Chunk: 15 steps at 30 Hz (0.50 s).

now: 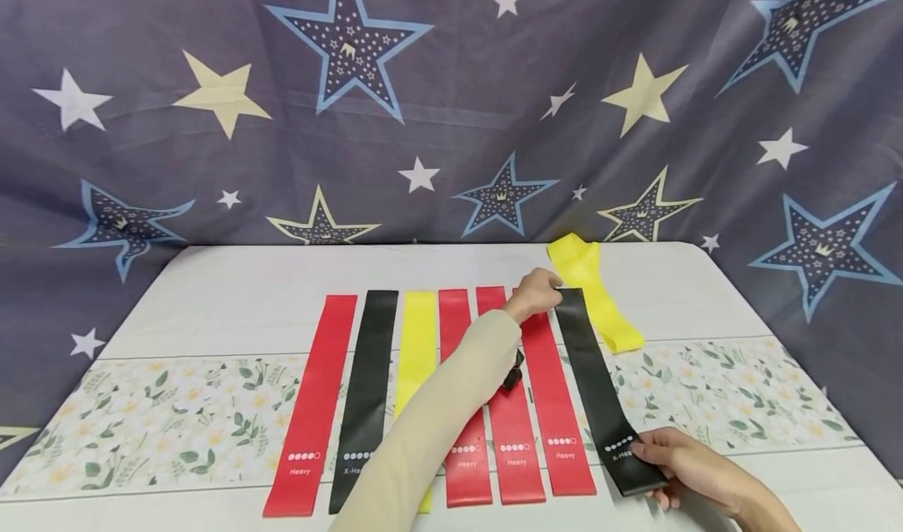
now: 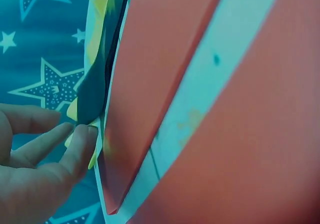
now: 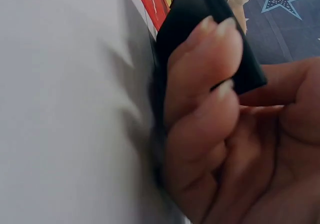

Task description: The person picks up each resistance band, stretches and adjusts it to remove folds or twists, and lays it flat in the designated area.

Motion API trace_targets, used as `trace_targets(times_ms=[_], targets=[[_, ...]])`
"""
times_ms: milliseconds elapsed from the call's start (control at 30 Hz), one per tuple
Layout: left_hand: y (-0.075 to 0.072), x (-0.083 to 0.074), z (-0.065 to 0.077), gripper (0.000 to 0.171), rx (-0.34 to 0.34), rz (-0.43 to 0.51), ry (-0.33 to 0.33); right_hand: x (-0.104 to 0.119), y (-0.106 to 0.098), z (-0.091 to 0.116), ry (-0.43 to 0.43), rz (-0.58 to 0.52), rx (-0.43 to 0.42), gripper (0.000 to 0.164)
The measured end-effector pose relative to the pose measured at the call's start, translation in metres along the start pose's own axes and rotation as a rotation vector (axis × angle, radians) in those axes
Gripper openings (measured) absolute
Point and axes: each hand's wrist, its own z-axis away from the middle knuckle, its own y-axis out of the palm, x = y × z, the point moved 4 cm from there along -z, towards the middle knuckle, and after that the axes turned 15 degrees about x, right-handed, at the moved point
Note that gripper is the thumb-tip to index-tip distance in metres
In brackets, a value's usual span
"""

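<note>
A black resistance band (image 1: 594, 367) marked X-Heavy lies lengthwise at the right end of a row of flat bands. At its far end my left hand (image 1: 536, 293) pinches a corner; the left wrist view shows those fingertips at the black end (image 2: 92, 97). The near end is held by my right hand (image 1: 694, 469), thumb on top beside the printed label. Seen from the right wrist, curled fingers (image 3: 205, 79) grip the black band (image 3: 192, 14), and its end is lifted slightly off the table. Left of it lies a red band (image 1: 560, 414) marked Heavy.
Further left lie more red bands (image 1: 518, 446), a yellow band (image 1: 419, 336), another black band (image 1: 370, 360) and a red band (image 1: 313, 403). A loose, twisted yellow band (image 1: 589, 277) lies behind the black one. The white table (image 1: 233, 297) has a floral strip; a starry curtain hangs behind.
</note>
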Motion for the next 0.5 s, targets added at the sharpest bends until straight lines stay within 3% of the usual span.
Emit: trace_targets(times_ms=[33, 200, 367, 500], targets=[[0.0004, 0.0011, -0.0016, 0.018, -0.004, 0.01, -0.013, -0.0005, 0.0, 0.0004, 0.003, 0.0, 0.003, 0.02], [-0.0003, 0.0062, -0.0077, 0.048, -0.008, 0.053, -0.051, -0.0026, 0.0003, 0.0019, -0.003, 0.006, 0.006, 0.019], [-0.0045, 0.0074, -0.0078, 0.045, -0.044, 0.07, -0.014, -0.004, -0.0006, -0.0021, -0.012, 0.009, -0.027, 0.021], [-0.0027, 0.0065, -0.0074, 0.043, -0.024, 0.04, -0.007, -0.0055, 0.0004, -0.0033, 0.009, 0.046, -0.033, 0.028]])
